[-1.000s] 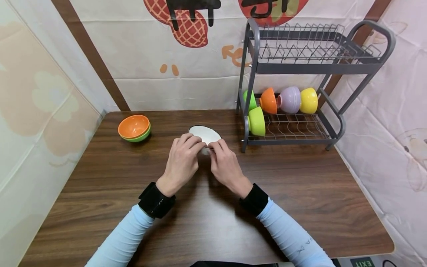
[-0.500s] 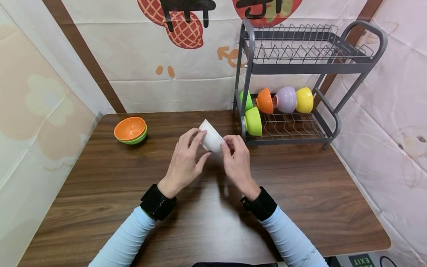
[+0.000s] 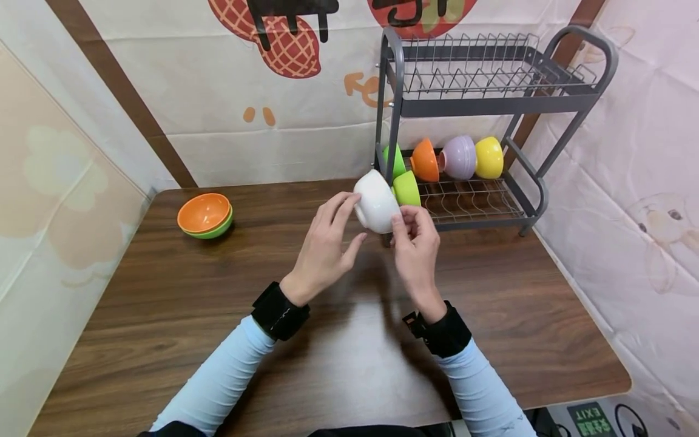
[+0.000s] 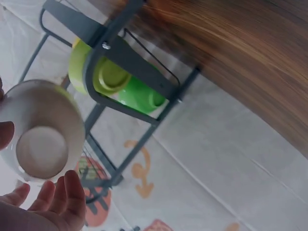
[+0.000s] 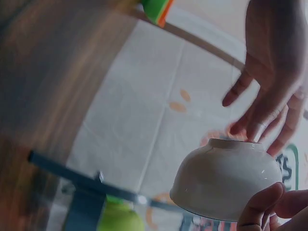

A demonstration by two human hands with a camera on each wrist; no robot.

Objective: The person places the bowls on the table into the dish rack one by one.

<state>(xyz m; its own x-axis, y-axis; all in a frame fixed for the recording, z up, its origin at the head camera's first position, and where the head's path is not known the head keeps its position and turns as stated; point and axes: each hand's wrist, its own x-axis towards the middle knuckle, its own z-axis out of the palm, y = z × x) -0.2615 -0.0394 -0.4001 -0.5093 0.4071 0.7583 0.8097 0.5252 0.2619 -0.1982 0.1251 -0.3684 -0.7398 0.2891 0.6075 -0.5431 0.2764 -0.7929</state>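
Observation:
A white bowl, tipped on its side with its base to the left, is up off the table just left of the dish rack. My right hand pinches its rim between thumb and fingers. Beside the base, my left hand has its fingertips at the bowl, fingers extended and thumb held apart. In the right wrist view the bowl shows its outside and foot ring, with the left fingers near that foot. The left wrist view looks onto the round base of the bowl; its inside is hidden.
A two-tier grey dish rack stands at the back right. Its lower tier holds green, orange, purple and yellow bowls on their sides. An orange bowl sits in a green one at the table's back left.
Both hands have moved right with the white bowl, up to the rack's left end. The bowl has turned from mouth-up onto its side, and the left hand's hold has loosened to fingertips.

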